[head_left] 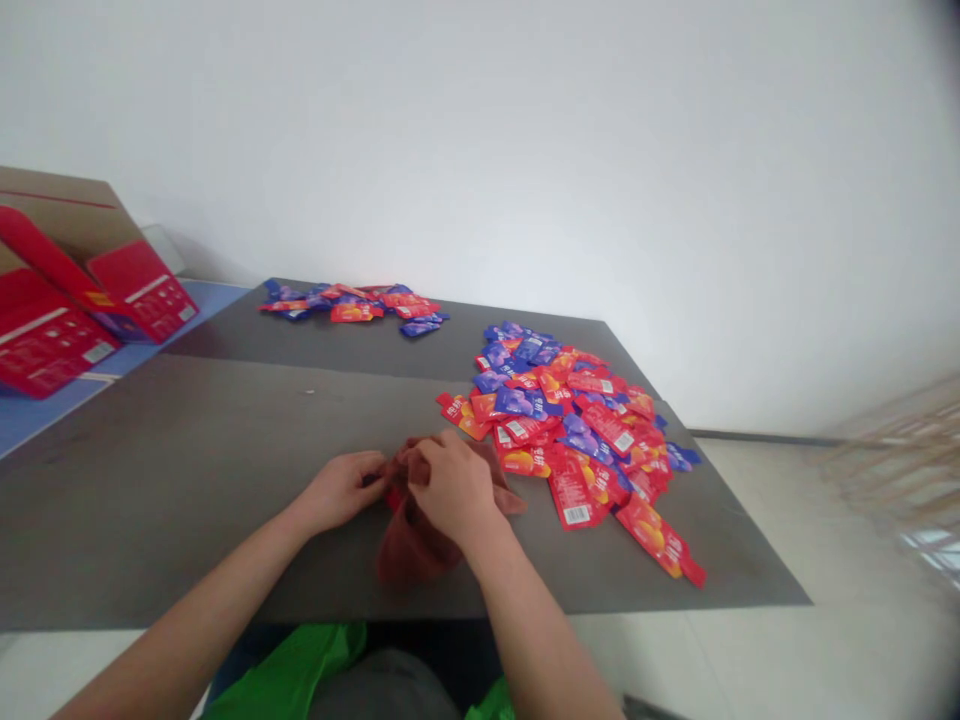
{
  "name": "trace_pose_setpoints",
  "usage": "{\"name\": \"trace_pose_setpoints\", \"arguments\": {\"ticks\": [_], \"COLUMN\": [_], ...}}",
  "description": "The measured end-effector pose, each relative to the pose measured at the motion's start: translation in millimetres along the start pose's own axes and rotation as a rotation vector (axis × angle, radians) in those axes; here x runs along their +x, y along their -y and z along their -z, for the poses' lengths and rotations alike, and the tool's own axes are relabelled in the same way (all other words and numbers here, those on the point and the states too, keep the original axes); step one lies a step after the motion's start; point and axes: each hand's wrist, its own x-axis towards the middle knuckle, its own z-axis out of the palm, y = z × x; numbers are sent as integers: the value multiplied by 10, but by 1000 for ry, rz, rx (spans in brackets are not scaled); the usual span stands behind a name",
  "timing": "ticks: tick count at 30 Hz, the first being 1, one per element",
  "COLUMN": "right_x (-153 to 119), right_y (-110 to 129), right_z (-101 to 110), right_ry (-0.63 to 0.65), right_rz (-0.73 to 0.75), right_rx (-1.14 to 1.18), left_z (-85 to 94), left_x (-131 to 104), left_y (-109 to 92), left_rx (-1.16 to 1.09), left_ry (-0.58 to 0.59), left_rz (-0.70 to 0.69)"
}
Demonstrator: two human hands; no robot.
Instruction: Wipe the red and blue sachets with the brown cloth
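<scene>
A reddish-brown cloth (420,548) is bunched up on the dark table near its front edge. My right hand (454,487) is closed on the cloth from above, its fingers curled into the folds. My left hand (346,490) pinches at the left side of the cloth, where a small red edge, apparently of a pouch (394,497), shows between the folds. Most of that pouch is hidden by cloth and fingers. Just right of my hands lies a large heap of red and purple fruit-printed pouches (566,420).
A smaller pile of similar pouches (352,304) lies at the table's far side. On the left, open red cardboard boxes (142,290) stand on a blue surface (214,297). A white wall (480,150) rises behind the grey table (187,450).
</scene>
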Motion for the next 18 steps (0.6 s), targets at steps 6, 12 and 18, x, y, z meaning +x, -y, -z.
{"name": "trace_pose_setpoints", "arguments": {"ticks": [6,12,18], "right_x": [70,-189,-888], "right_y": [-59,-116,53], "right_z": [-143,-46,-202], "right_ry": [80,-67,-21], "right_rz": [-176,-173,-81], "right_rx": [-71,51,215], "left_z": [-12,-7,107], "left_x": [24,-4,78], "left_y": [-5,5,145], "left_rx": [66,12,-149], "left_ry": [-13,-18,95], "left_rz": [9,23,81]}}
